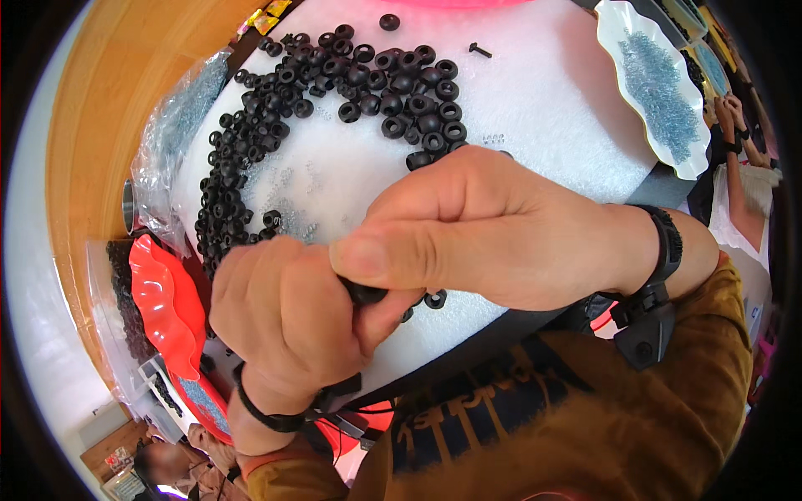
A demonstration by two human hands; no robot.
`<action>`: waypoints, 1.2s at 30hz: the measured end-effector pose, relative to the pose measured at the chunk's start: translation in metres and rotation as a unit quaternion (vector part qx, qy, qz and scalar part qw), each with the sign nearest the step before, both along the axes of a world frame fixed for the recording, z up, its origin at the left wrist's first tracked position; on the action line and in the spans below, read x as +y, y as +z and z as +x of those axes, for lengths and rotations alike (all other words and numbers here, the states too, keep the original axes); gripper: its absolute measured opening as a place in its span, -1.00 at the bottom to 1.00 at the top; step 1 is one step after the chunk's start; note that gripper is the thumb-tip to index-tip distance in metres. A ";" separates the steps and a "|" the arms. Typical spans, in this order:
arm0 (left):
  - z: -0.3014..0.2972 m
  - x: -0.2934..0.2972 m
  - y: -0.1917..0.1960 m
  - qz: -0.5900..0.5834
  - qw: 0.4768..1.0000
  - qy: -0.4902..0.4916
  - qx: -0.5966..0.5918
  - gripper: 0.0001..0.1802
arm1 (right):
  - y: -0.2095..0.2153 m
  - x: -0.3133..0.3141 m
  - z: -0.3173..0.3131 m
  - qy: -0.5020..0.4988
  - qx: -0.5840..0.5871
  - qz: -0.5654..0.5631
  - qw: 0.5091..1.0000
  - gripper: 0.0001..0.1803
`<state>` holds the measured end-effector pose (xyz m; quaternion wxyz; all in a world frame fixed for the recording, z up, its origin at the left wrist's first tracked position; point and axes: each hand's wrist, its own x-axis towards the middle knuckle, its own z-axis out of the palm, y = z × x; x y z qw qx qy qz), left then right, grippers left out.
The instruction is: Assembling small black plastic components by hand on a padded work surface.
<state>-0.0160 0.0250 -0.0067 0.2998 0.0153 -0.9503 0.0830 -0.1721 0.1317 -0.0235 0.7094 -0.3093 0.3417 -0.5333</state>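
My left hand (288,309) is closed in a fist, its fingers curled. My right hand (501,230) comes across from the right and meets it, its thumb and fingers pinched together. Between the two hands shows a small shiny black round piece (365,292), mostly covered by my fingers. Beyond the hands, many black round pieces with holes (401,83) lie in a curved heap on a white foam sheet (543,108). Inside that curve are scattered tiny clear bits (292,217). A few more black pieces (435,299) lie just under my right hand.
A white wavy-edged dish (610,50) of tiny clear bits stands at the far right. On the left are a clear plastic bag (167,125) and a red wavy-edged dish (167,301). A black T-shaped piece (479,50) lies at the back. Other people sit at both sides.
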 end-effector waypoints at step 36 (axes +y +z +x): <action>0.001 -0.005 -0.009 0.088 0.996 0.004 -0.011 -0.47 | -0.007 -0.001 0.010 -0.043 -0.069 -0.004 0.997 -0.66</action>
